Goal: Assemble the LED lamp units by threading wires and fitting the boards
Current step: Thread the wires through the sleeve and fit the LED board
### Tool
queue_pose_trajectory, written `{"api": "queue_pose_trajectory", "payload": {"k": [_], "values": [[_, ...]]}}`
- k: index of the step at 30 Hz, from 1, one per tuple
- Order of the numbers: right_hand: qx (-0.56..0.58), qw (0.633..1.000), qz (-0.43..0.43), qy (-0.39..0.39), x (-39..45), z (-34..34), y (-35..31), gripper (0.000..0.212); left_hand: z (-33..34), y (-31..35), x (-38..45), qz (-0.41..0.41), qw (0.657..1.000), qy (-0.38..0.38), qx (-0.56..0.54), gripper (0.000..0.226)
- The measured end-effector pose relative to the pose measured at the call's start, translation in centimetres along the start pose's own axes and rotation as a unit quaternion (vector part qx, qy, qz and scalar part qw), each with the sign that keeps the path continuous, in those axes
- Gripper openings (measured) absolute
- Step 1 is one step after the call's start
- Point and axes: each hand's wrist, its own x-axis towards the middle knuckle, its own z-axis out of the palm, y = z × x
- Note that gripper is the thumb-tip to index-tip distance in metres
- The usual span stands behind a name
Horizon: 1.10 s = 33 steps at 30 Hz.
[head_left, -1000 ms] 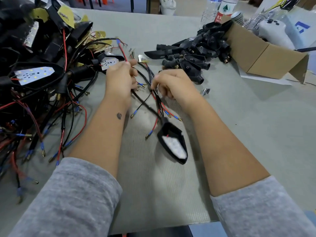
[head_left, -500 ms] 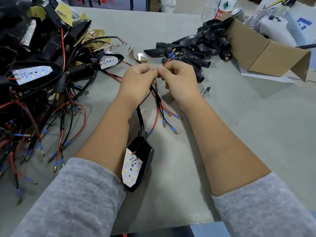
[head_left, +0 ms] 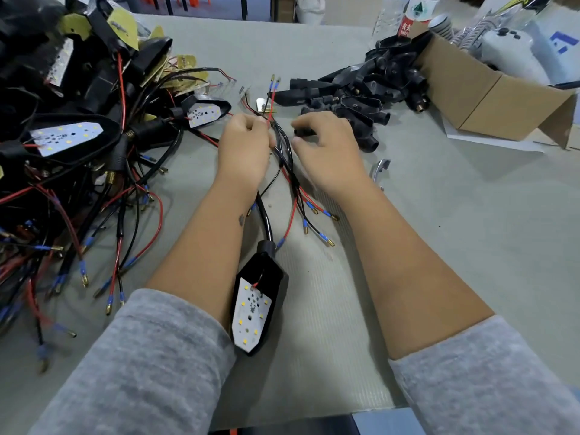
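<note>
- Head view: the left hand is curled round a bunch of wires, with a red lead and a black lead sticking up past the knuckles toward the far side.
- The right hand is just right of the bunch, fingers bent; a small dark piece seems pinched at its fingertips, but I cannot tell for sure.
- The lamp, board already seated face up, lies near, between the forearms, its cord running up into the left hand.
- Finished units pile at far left; empty housings lie far right beside a box.
- To do this step well, probably: keep the left grip firm near the wire ends so they stay aligned, feed one lead at a time, and leave slack so the lamp is not dragged.
</note>
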Motion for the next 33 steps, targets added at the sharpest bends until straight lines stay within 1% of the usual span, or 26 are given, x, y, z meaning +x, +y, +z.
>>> {"api": "queue_pose_trajectory", "payload": {"k": [2,4,6,9,12,15,19,21,24,27,31,33], "values": [[-0.070,0.996,0.017,-0.044,0.15,0.09,0.51,0.048,0.00,-0.01,-0.06,-0.003,1.000,-0.002,0.004,0.019],[-0.123,0.989,0.028,-0.075,0.27,0.19,0.76,0.060,-0.05,0.11,-0.14,-0.007,1.000,-0.007,-0.003,0.017],[-0.159,0.984,0.031,-0.073,0.27,0.31,0.85,0.062,-0.14,0.24,-0.22,-0.007,1.000,-0.010,-0.011,0.020],[-0.199,0.978,0.050,-0.037,0.01,0.18,0.80,0.062,-0.18,0.41,-0.47,0.005,0.999,-0.022,-0.025,0.029],[-0.189,0.980,0.060,-0.018,-0.16,0.02,0.82,0.058,-0.19,0.55,-0.78,0.018,0.998,-0.046,-0.037,0.027],[-0.164,0.985,0.051,-0.011,-0.13,-0.27,0.74,0.052,-0.27,0.57,-0.92,0.026,0.997,-0.062,-0.023,0.024],[-0.208,0.977,0.045,0.005,-0.17,-0.31,0.99,0.038,-0.23,0.51,-0.83,0.023,0.997,-0.072,-0.016,0.025],[-0.203,0.977,0.060,0.009,-0.18,-0.34,1.12,0.029,-0.26,0.49,-0.78,0.020,0.997,-0.070,-0.008,0.023],[-0.177,0.982,0.059,0.020,-0.22,-0.29,1.18,0.020,-0.32,0.47,-0.75,0.019,0.997,-0.070,-0.006,0.023],[-0.139,0.989,0.041,0.020,-0.14,-0.16,1.12,0.019,-0.28,0.44,-0.72,0.020,0.997,-0.071,-0.009,0.024],[-0.044,0.997,0.052,0.022,0.06,-0.37,0.73,0.015,-0.27,0.42,-0.59,0.011,0.997,-0.078,-0.025,0.024],[-0.030,0.999,0.045,0.009,-0.07,-0.47,0.46,0.014,-0.23,0.40,-0.58,0.012,0.996,-0.080,-0.026,0.024]]}}
